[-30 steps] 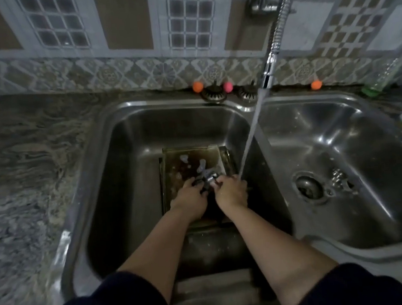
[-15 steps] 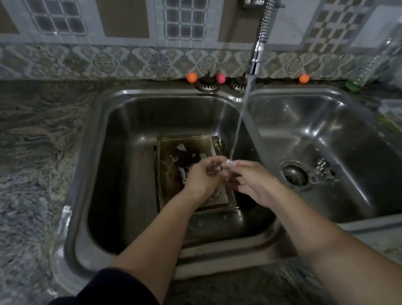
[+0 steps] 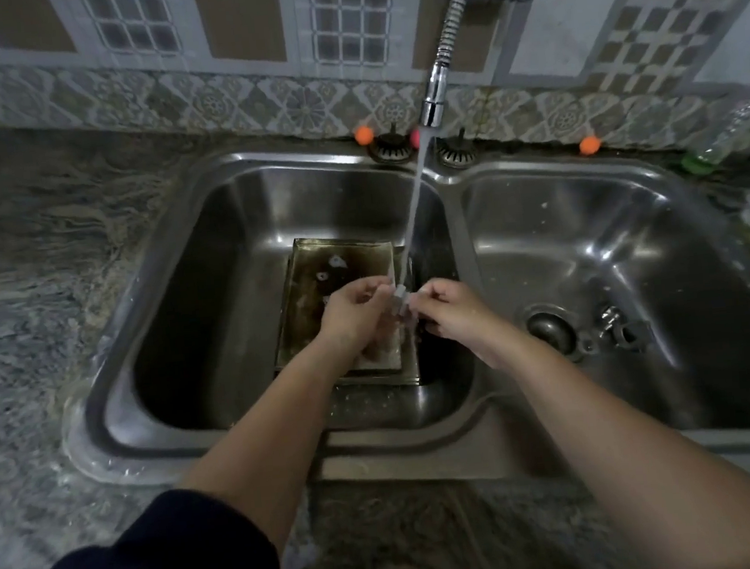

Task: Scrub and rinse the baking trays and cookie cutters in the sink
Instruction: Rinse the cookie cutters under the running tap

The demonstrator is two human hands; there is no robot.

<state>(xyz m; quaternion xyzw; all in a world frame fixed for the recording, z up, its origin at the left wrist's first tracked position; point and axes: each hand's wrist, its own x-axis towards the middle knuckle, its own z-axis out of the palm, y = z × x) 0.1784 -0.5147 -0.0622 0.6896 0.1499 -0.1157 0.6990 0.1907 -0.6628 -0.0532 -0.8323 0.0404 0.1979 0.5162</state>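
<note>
Double steel sink [image 3: 191,273], left basin: stained baking tray [image 3: 313,271] flat on the bottom at centre. Left hand [image 3: 352,312] and right hand [image 3: 452,311] above tray's 3 o'clock edge, each pinching one small cookie cutter [image 3: 401,299] (shape unclear) under the tap stream [image 3: 414,208]. More cutters [image 3: 337,261] at tray's 12 o'clock.

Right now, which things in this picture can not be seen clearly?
Head view only:
- Cookie cutter: small, blurred by the water stream; its shape is unclear, pinched between left hand and right hand.
- Baking tray: near part hidden by the hands.
- Bottle: cut off by the right edge.
</note>
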